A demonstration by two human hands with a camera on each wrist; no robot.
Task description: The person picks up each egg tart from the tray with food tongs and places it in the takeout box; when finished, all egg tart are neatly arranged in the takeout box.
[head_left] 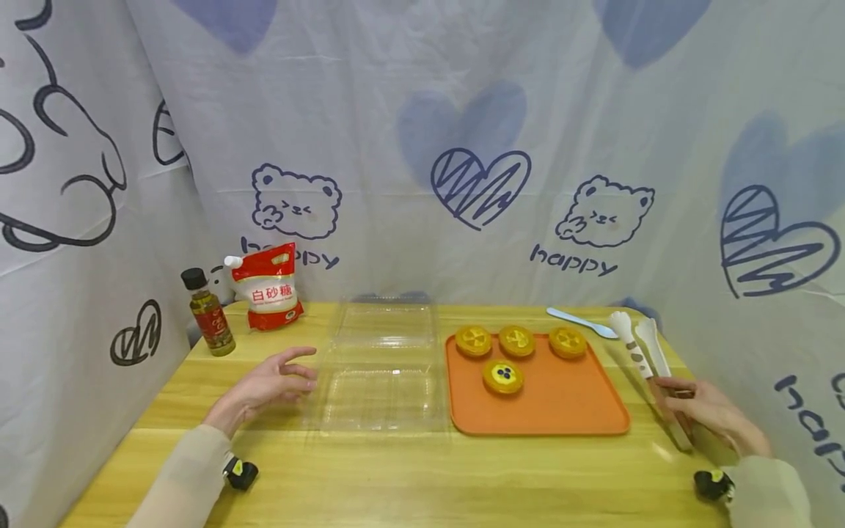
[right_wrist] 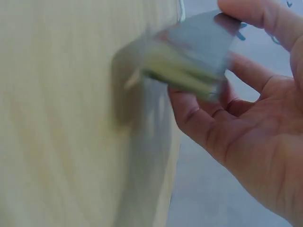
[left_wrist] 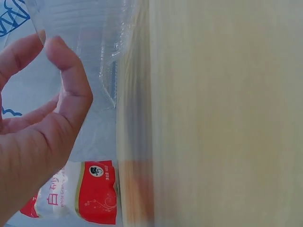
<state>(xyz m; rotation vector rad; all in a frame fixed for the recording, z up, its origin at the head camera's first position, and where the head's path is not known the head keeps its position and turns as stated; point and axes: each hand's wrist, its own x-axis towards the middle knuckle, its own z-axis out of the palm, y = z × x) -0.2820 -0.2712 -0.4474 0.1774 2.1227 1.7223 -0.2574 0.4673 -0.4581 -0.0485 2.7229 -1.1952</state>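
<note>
The tongs (head_left: 638, 358) have metal handles and two pale, scalloped heads, one of them marked with dark spots. The heads point away from the person and stand a little apart, just right of the tray (head_left: 554, 414). The right hand (head_left: 716, 414) grips them by the handles, thumb on one side and fingers on the other, so the heads reach out well beyond the fingertips. From the right wrist the metal end looks blurred, its shadow falling on the counter (head_left: 396, 484).

Over on the left, the clear box (head_left: 389, 357) lies spread out, two shallow halves side by side, one farther off. The left hand (head_left: 267, 381) is at its left edge, fingers loosely bent and free, thumb and forefinger curved toward each other; I can't tell whether the tips touch the plastic.

On the orange tray sit three yellow-topped tarts (head_left: 517, 341) along the far edge and a blueberry tart (head_left: 503, 376) nearer. A pale blue spatula (head_left: 581, 323) lies behind it. Beyond the left hand stand a sugar bag (head_left: 271, 290) and a black-capped bottle (head_left: 213, 323), before a curtain (head_left: 389, 249) of hearts and bears.
</note>
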